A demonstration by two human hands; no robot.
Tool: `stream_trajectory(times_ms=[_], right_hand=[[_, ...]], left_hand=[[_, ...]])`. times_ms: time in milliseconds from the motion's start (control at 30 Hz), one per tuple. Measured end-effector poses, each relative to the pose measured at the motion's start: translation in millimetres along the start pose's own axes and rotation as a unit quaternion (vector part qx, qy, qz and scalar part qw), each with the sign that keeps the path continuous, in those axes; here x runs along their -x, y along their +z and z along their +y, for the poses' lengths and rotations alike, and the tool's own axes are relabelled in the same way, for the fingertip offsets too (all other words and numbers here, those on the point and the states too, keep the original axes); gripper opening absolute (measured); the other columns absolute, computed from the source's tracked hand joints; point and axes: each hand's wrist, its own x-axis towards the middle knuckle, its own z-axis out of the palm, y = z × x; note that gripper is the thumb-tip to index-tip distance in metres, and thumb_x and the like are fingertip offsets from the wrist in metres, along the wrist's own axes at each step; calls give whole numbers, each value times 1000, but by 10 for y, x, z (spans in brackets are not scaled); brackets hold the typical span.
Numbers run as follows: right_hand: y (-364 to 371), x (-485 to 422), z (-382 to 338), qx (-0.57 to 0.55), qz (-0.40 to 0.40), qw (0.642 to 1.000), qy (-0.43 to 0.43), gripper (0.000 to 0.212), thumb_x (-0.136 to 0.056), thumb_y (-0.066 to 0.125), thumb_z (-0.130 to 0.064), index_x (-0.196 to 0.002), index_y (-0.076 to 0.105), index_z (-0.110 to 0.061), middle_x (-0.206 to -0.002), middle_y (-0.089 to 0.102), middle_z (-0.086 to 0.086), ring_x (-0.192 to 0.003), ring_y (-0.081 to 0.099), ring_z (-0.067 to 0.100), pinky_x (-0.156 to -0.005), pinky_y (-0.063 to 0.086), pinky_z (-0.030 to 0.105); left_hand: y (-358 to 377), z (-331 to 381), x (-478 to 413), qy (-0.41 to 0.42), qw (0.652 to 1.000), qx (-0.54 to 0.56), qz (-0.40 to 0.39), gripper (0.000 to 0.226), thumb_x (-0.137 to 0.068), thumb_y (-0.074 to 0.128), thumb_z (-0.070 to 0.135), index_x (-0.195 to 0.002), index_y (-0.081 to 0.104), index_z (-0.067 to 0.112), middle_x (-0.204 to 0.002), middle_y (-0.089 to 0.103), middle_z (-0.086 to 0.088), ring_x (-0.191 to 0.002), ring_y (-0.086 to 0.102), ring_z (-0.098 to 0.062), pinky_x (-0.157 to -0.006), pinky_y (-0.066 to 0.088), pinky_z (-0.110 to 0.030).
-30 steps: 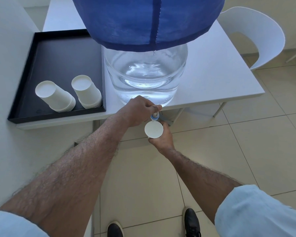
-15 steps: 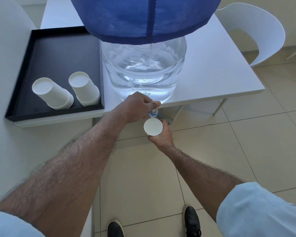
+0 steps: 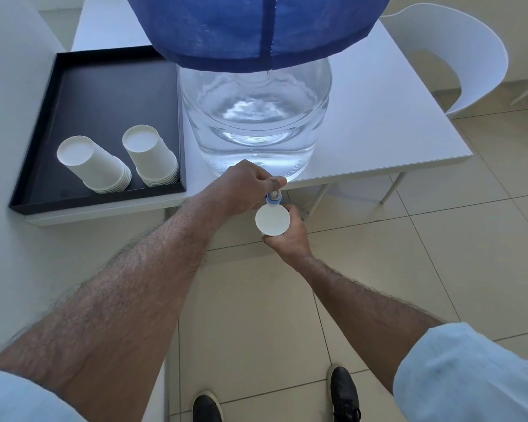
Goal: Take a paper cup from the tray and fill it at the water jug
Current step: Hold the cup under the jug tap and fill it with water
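The white surface (image 3: pixel 378 117) filled the upper view, its near edge just beyond my hands, with a white chair (image 3: pixel 457 56) behind its far right corner. On it stood the water jug (image 3: pixel 256 117), clear, with water inside and a blue cloth cover (image 3: pixel 256 25) draped over its upper part. Just left of the jug lay the black tray (image 3: pixel 104 102), and in its near end two stacks of white paper cups (image 3: pixel 119 159) stood upside down, side by side. My left hand (image 3: pixel 244 187) was closed around the tap (image 3: pixel 274 198) at the jug's base, fingers pinched over its blue-and-white top; whether water was running I could not tell, since the stream was hidden. My right hand (image 3: pixel 290 236) held one paper cup (image 3: pixel 271 220) from underneath and the side, its grip wrapped round the cup's wall. The cup was upright, mouth open to me, directly under the tap and off the surface's edge, above the tiled floor (image 3: pixel 408 269). My black shoes (image 3: pixel 345 394) showed at the bottom of the view
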Motion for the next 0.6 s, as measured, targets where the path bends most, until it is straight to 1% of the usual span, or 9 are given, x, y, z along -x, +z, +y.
stream_trajectory(times_ms=[67, 133, 167, 233, 300, 400, 467, 533, 600], right_hand=[[7, -3, -12, -1, 2, 1000, -12, 62, -65, 81, -1, -112, 49, -25, -100, 59, -8, -91, 59, 11, -65, 46, 7], [7, -13, -38, -7, 6, 1000, -26, 62, -65, 81, -1, -114, 50, -23, -100, 60, -8, -90, 60, 10, -66, 46, 8], [4, -16, -54, -10, 8, 999, -34, 62, -66, 81, 0, -114, 50, -23, -101, 60, -7, -90, 60, 9, -67, 46, 8], [-7, -11, -86, -13, 10, 999, -45, 63, -66, 82, 1, -115, 50, -23, -103, 61, -5, -91, 61, 8, -69, 47, 9], [-18, -5, -107, -15, 10, 999, -51, 63, -66, 82, 0, -115, 50, -24, -103, 62, -6, -91, 61, 9, -70, 48, 10], [-34, 15, -123, -13, 8, 999, -51, 64, -66, 82, 0, -115, 50, -25, -100, 60, -13, -90, 61, 4, -71, 48, 10], [-45, 29, -129, -13, 7, 999, -51, 64, -66, 83, 0, -115, 50, -25, -100, 60, -13, -88, 60, 0, -71, 48, 10], [-67, 45, -145, -11, 7, 999, -53, 64, -66, 83, -1, -114, 50, -27, -100, 61, -13, -86, 59, -3, -70, 47, 10], [-87, 55, -164, -8, 4, 998, -59, 64, -66, 83, -1, -114, 50, -27, -100, 61, -11, -87, 60, -1, -69, 47, 9]], left_hand=[[4, 4, 8, -2, 1000, 4, -3, 35, -87, 66, 51, -88, 78, 18, -85, 75, -13, -87, 73, -26, -94, 58, -46], [3, 20, 17, -5, 1000, 8, -6, 34, -87, 66, 49, -90, 78, 17, -80, 72, -6, -83, 72, -24, -95, 58, -45], [2, 23, 18, -5, 1000, 10, -6, 34, -88, 66, 48, -90, 77, 17, -81, 72, -3, -84, 72, -23, -95, 58, -45], [2, 36, 27, -7, 1000, 14, -7, 32, -88, 66, 47, -88, 77, 17, -87, 73, -3, -94, 73, -27, -94, 58, -44], [3, 43, 32, -7, 1000, 18, -6, 30, -88, 67, 46, -84, 76, 18, -88, 72, -5, -100, 72, -29, -93, 59, -43], [5, 39, 34, -9, 1000, 12, -4, 32, -88, 66, 47, -89, 78, 17, -97, 76, -7, -98, 73, -27, -93, 59, -42], [3, 31, 28, -10, 1000, 12, -3, 33, -87, 67, 48, -89, 78, 18, -100, 77, -7, -96, 74, -25, -94, 58, -42], [2, 33, 27, -11, 1000, 16, -3, 33, -87, 67, 47, -89, 79, 17, -103, 77, -9, -99, 73, -25, -93, 59, -41], [3, 34, 23, -12, 1000, 15, -4, 32, -87, 67, 47, -87, 79, 18, -102, 77, -8, -99, 73, -25, -93, 59, -41]])
